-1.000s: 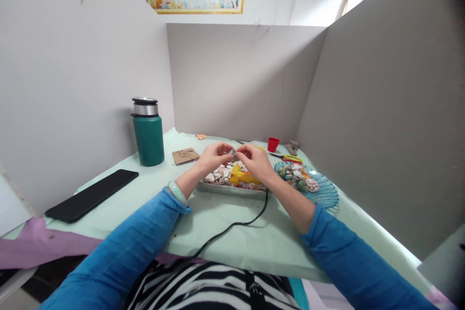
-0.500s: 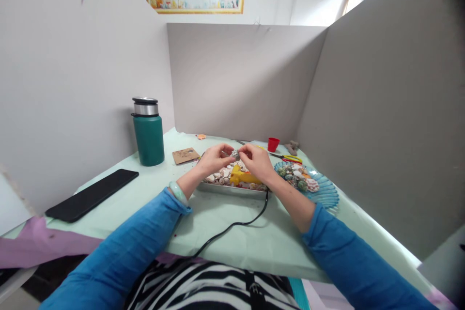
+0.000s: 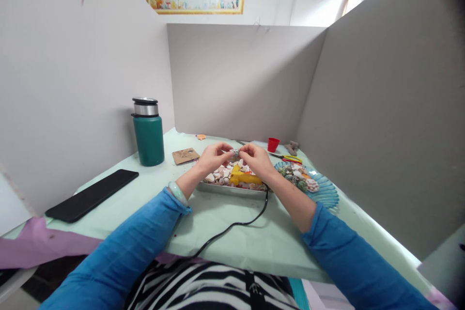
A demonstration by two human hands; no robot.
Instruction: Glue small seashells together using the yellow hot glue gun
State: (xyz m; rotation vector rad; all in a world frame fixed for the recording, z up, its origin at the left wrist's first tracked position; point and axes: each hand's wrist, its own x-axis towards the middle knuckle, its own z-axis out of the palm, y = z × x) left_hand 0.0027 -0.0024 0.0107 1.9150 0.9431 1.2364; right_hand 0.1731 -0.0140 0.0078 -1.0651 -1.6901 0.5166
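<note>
A small greyish, rough-textured shell piece is pinched between the fingertips of both hands, above the back part of a metal tray. My left hand grips it from the left, with a pale bangle on the wrist. From the other side, my right hand holds it with thumb and fingers closed. Under the hands the tray is filled with seashells. A yellow glue gun lies on these shells, and its black cord runs over the front rim.
Right of the tray, a blue scalloped plate carries several shells. Behind it are yellow-handled scissors and a red cup. A brown card, a green bottle and a black phone-like slab occupy the left. Grey panels enclose the table.
The shell piece between the fingers has turned slightly. Both hands stay in nearly the same place, and the surrounding things have not moved.
</note>
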